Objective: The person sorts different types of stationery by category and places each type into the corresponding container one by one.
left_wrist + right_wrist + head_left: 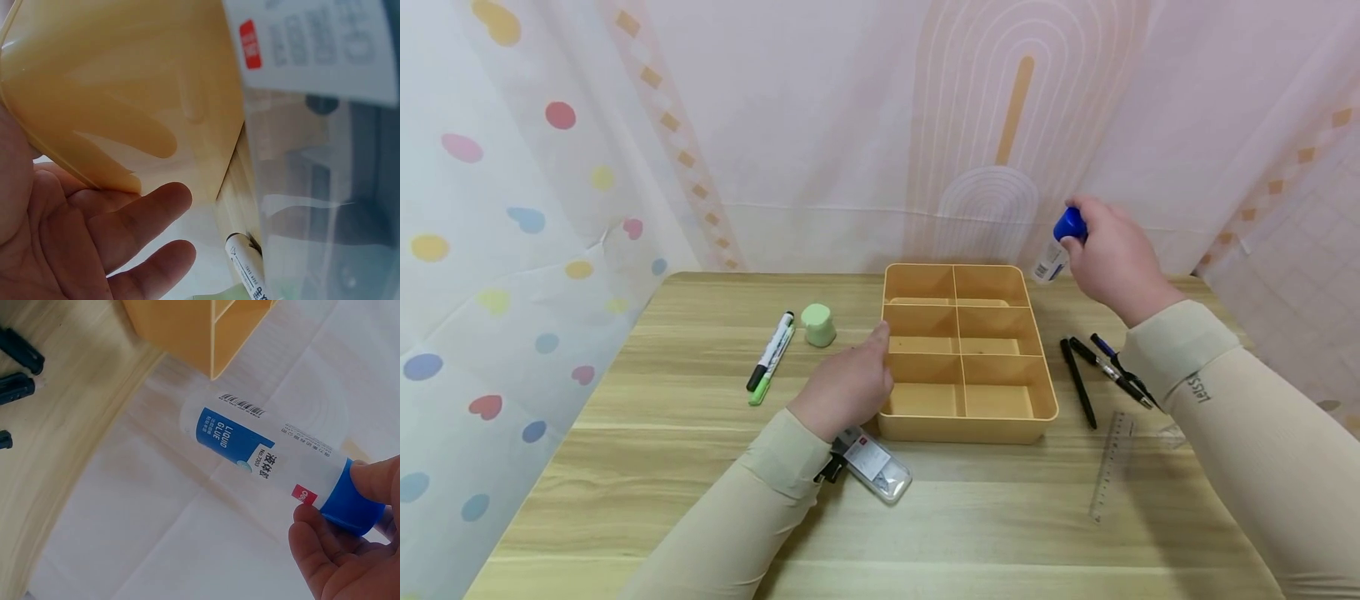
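An orange-yellow organizer box [966,431] with several square compartments stands at the table's middle. My left hand [848,379] holds its left side at the rim, and in the left wrist view the lower fingers [150,212] are extended beside the outer wall. To the right of the box's far end, my right hand [1120,254] holds a liquid glue bottle [244,447] by its blue cap [350,503], thumb on one side and fingers on the other. The bottle's clear body slants down towards the box, above the table.
Left of the box lie two markers [771,358] and a pale green lump-shaped object [818,325]. A clear packaged case [877,467] lies by my left wrist. Several pens [1078,383] and a clear ruler [1112,467] are at the right. A patterned curtain [820,125] hangs behind.
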Motion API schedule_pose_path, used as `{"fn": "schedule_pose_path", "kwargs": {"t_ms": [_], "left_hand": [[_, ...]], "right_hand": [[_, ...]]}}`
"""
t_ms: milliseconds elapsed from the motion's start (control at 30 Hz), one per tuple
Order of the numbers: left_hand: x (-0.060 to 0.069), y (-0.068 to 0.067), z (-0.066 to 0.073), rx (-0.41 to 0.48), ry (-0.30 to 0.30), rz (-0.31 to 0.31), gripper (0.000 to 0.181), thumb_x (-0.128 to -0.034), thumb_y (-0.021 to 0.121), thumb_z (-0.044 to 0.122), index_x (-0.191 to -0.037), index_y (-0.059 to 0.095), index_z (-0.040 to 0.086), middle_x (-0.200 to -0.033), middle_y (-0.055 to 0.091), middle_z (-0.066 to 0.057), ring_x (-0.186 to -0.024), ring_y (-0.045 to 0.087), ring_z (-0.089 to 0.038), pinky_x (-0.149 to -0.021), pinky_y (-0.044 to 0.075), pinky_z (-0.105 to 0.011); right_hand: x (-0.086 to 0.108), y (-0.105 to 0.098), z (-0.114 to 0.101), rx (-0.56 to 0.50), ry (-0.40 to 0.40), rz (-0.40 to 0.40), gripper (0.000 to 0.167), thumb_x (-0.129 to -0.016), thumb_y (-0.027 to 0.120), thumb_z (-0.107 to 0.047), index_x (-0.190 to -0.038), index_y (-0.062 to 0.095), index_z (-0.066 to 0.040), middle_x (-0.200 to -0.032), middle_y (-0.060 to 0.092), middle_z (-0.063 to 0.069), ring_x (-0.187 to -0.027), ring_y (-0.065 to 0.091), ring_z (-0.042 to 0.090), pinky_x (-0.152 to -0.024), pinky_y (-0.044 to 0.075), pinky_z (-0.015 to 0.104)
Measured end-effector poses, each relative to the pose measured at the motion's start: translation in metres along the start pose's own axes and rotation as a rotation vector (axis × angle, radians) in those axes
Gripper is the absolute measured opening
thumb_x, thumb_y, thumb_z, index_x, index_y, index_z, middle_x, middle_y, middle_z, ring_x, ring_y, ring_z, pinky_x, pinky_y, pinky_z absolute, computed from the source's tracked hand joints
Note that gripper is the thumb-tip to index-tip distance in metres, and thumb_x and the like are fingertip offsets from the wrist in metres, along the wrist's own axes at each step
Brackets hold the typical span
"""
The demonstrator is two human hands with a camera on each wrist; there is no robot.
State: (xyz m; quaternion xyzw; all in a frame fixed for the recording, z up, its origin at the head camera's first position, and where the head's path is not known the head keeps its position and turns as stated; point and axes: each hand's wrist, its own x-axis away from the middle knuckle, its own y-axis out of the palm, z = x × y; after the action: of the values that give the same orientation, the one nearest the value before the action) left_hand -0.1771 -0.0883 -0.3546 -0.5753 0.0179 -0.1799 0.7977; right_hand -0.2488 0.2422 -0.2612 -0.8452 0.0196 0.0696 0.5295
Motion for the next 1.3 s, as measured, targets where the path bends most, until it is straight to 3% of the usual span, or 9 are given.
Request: {"fn": "schedule_pose_path", "kwargs": {"t_ms": [700,1033,1300], "left_hand": [[-0.004,0.005,-0.005,-0.011,0.010,0.016,0.071,-0.1078,0.047,0.023,-0.169,0.017,0.005,-0.172,0.032,-0.008,-0.056,0.052,-0.021,-0.055,0.046,-0.034],[-0.003,0.004,-0.002,0.000,0.007,0.010,0.069,-0.1082,0.045,0.023,-0.169,0.017,0.005,-0.173,0.030,-0.006,-0.055,0.051,-0.021,-0.053,0.046,-0.034],[-0.002,0.004,-0.001,-0.007,0.005,0.016,0.069,-0.1081,0.045,0.023,-0.169,0.018,0.005,-0.174,0.028,-0.005,-0.059,0.053,-0.022,-0.054,0.046,-0.034]], "right_hand": [[0.000,0.014,-0.025,-0.065,-0.083,-0.008,0.061,-0.109,0.054,-0.018,-0.165,0.032,-0.008,-0.156,0.044,0.032,-0.141,0.050,0.051,-0.113,0.045,0.064],[-0.002,0.028,-0.025,-0.065,-0.153,-0.004,0.057,-0.106,0.059,-0.010,-0.160,0.040,-0.002,-0.153,0.048,0.033,-0.141,0.049,0.051,-0.115,0.043,0.063],[-0.006,0.041,-0.023,-0.045,-0.156,-0.039,0.057,-0.107,0.057,-0.011,-0.160,0.039,-0.003,-0.157,0.046,0.030,-0.145,0.046,0.049,-0.116,0.042,0.062]]}}
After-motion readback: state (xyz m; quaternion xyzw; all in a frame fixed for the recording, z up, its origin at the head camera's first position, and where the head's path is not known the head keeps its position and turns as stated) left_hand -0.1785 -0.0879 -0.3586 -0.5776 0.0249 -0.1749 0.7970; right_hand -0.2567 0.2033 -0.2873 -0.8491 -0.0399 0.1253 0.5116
